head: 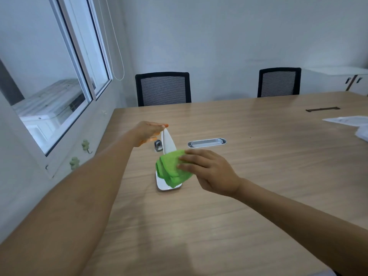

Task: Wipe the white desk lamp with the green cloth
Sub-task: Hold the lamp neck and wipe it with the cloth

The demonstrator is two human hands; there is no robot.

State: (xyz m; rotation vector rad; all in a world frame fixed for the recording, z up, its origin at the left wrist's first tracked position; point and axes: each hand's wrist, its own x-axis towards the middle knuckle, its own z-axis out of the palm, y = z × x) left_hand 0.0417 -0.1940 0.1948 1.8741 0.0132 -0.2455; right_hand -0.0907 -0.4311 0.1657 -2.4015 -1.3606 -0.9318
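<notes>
The white desk lamp [168, 143] stands on the wooden table [249, 176], its flat head tilted up and its white base partly showing below the cloth. My left hand [148, 133] pinches the top tip of the lamp head. A folded green cloth [169, 169] is pressed against the lower part of the lamp by my right hand [209, 169], whose fingers lie flat on the cloth. The lamp's hinge and most of its base are hidden behind the cloth.
A metal cable grommet [207, 143] is set into the table just right of the lamp. Two black mesh chairs [163, 88] [278, 82] stand at the far edge. Papers [348, 120] lie at the right. A window [59, 86] is on the left wall.
</notes>
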